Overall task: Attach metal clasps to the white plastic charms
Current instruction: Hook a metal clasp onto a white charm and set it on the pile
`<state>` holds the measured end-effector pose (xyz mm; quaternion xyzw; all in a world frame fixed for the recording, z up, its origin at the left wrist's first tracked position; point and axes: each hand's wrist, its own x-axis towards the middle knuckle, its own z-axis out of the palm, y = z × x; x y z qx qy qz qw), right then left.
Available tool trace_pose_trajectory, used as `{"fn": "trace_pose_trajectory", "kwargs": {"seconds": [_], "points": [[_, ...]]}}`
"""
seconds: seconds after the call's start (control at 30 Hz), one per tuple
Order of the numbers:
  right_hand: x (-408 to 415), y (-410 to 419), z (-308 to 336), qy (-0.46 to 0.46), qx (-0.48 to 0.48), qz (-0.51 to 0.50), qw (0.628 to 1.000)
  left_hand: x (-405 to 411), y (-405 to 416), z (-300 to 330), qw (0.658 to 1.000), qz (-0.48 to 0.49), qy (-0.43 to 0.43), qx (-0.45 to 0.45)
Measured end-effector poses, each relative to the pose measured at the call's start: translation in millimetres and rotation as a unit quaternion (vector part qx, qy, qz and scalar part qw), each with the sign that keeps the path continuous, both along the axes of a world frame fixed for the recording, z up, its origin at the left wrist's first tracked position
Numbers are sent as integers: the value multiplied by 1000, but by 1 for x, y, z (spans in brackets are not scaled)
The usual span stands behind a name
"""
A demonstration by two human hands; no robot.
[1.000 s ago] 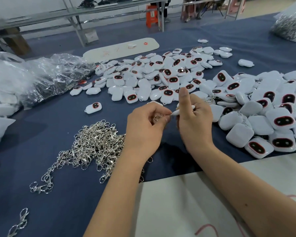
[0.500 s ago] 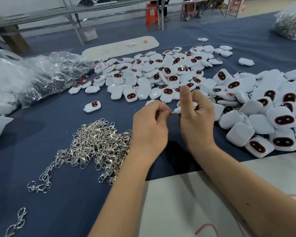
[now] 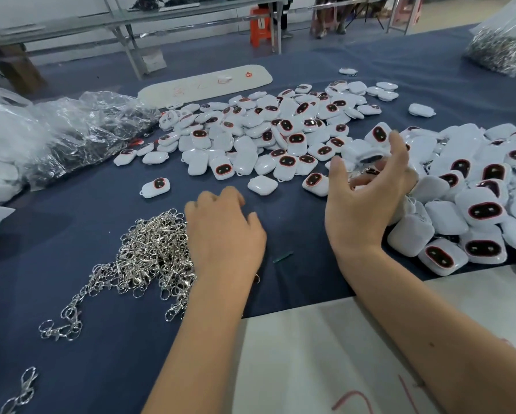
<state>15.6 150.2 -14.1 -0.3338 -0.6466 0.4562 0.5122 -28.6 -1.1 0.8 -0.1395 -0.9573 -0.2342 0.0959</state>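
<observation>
Blue cloth-covered surface (image 3: 71, 240), catalogued left to right.

Left edge of the frame: one crumpled clear plastic bag (image 3: 71, 135), dark contents not identifiable; white bagged goods beside it at the frame edge.

Lower left corner: one loose silver metal clasp (image 3: 24, 389), lying apart.

Centre left: one tangled heap of silver metal clasps with rings (image 3: 149, 252), too many to count; a trailing string of them runs toward the lower left.

Centre: left hand (image 3: 224, 237), palm down, fingers loosely curled at the right edge of the clasp heap, touching it; whether anything is held cannot be told.

Above the heap: one single white plastic charm with dark oval face (image 3: 156, 187), lying alone.

Upper centre: one flat white oblong board (image 3: 206, 85) with red marks.

Centre to upper right: one spread of white plastic charms (image 3: 268, 141), too many to count, some face up, some face down.

Centre right: right hand (image 3: 367, 198), raised, fingers spread wide and relaxed, blurred; one white charm (image 3: 367, 153) sits just beyond the fingertips, contact not discernible.

Right: second pile of white charms (image 3: 474, 210), too many to count.

Upper right corner: one clear bag of metal parts (image 3: 498, 49).

Bottom right: one white sheet (image 3: 310, 363) with red marks.
</observation>
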Motion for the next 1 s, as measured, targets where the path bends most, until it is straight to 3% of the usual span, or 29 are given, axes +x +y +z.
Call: {"fn": "trace_pose_trajectory", "kwargs": {"seconds": [0.1,0.2,0.27,0.37,0.43,0.47,0.63,0.77,0.83,0.93,1.0], "points": [[1,-2,1,-13,49,19,999,-4,-11,7,995,50,-55,-58],[0,-10,-3,-99,179,103,973,-7,-16,11,994,32,-87,-59],[-5,-18,-6,-217,280,191,915,-7,-17,13,994,11,-86,-63],[-11,-28,-12,-382,382,302,786,-10,-19,13,994,-7,-100,-46],[-13,-29,-14,-417,406,325,745,-14,-21,9,994,-17,-110,-18],[-12,-29,-14,-412,400,326,751,-16,-22,8,994,-18,-109,4],[-5,-26,-10,-305,330,280,848,-19,-22,5,988,-17,-58,145],[-4,-26,-12,-353,338,290,823,-17,-16,7,945,-26,-91,313],[-5,-27,-11,-328,320,294,839,-12,-9,7,892,-25,-156,424],[-4,-20,-10,-196,195,331,902,-6,1,9,764,-8,-267,587],[-4,-15,-9,-141,104,363,915,-5,4,11,690,-1,-321,649]]}}
